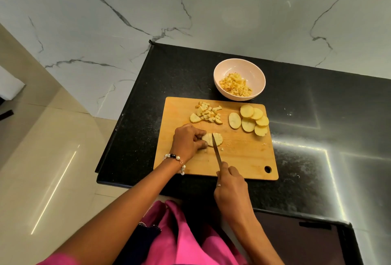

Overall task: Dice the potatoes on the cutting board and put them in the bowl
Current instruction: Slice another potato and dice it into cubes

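Pinning one potato slice (212,139), left hand (187,141) fingers curl; right hand (230,188) grips one knife (217,152); six slices (250,120) wait.

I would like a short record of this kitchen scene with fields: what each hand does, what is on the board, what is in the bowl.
left hand: holds a potato slice on the cutting board
right hand: grips the knife, blade on that slice
board, far side: small pile of diced potato
board, right side: uncut slices, overlapping
bowl: behind the board, holds potato cubes
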A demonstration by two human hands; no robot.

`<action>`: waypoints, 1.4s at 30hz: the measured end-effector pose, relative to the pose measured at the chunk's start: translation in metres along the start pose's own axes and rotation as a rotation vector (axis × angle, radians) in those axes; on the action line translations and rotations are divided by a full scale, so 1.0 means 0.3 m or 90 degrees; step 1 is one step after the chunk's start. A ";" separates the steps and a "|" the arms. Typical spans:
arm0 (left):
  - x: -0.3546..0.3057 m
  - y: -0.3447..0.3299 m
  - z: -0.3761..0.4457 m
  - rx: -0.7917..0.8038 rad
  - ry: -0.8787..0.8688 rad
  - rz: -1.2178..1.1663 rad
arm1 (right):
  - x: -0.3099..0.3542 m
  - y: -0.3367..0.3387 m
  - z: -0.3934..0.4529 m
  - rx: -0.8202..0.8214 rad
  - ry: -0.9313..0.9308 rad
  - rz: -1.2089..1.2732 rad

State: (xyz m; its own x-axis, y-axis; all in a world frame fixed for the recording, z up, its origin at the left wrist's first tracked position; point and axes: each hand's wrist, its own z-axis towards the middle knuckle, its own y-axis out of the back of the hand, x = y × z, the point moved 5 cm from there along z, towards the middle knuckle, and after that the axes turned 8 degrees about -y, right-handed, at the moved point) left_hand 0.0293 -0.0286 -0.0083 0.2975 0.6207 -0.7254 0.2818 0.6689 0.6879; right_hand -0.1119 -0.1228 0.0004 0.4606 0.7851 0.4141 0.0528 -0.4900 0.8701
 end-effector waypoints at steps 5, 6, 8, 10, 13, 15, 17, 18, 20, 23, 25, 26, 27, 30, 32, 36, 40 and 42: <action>0.002 0.016 -0.005 -0.003 0.019 0.011 | 0.062 -0.003 0.088 0.000 0.019 -0.008; 0.002 0.018 -0.006 -0.008 0.023 0.016 | 0.072 -0.008 0.101 0.006 0.020 -0.025; 0.002 0.018 -0.011 -0.020 0.033 0.017 | 0.090 -0.017 0.116 0.015 0.020 -0.059; 0.001 0.017 -0.014 -0.032 0.037 0.011 | 0.101 -0.023 0.116 0.017 0.015 -0.076; -0.003 0.015 -0.016 -0.039 0.035 0.010 | 0.114 -0.030 0.105 0.003 0.020 -0.119; -0.003 0.013 -0.016 -0.042 0.035 0.016 | 0.124 -0.038 0.095 -0.004 0.032 -0.136; -0.002 0.011 -0.017 -0.046 0.034 0.022 | 0.120 -0.042 0.087 -0.010 0.041 -0.127; -0.004 0.009 -0.017 -0.047 0.031 0.024 | 0.112 -0.044 0.079 -0.013 0.046 -0.121; -0.006 0.009 -0.017 -0.053 0.024 0.030 | 0.091 -0.051 0.048 -0.008 0.051 -0.113; -0.005 0.008 -0.020 -0.055 0.019 0.033 | 0.047 -0.053 -0.002 0.022 0.046 -0.107; -0.004 0.007 -0.021 -0.046 0.019 0.038 | 0.008 -0.026 -0.003 0.032 0.048 -0.079; 0.001 0.008 -0.020 -0.041 0.023 0.037 | -0.013 0.000 0.006 0.023 0.056 -0.053; 0.003 0.010 -0.019 -0.035 0.028 0.036 | -0.034 0.034 0.015 0.006 0.065 -0.029; 0.010 0.025 -0.016 -0.023 0.039 0.021 | -0.094 0.131 0.046 -0.056 0.098 -0.014; 0.021 0.036 -0.016 -0.030 0.051 -0.004 | -0.130 0.166 0.066 -0.073 0.122 -0.013; 0.048 0.048 -0.020 -0.070 0.091 -0.083 | -0.201 0.172 0.120 -0.116 0.178 -0.092; 0.063 0.056 -0.024 -0.098 0.107 -0.125 | -0.213 0.169 0.164 -0.182 0.237 -0.200; 0.071 0.060 -0.025 -0.112 0.115 -0.142 | -0.198 0.169 0.194 -0.215 0.262 -0.212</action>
State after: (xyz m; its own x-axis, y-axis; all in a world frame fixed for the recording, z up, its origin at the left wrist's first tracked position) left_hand 0.0337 -0.0002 -0.0117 0.0746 0.5032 -0.8609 0.1555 0.8469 0.5085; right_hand -0.0851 -0.2161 0.0044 0.0848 0.9896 0.1166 -0.1788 -0.1000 0.9788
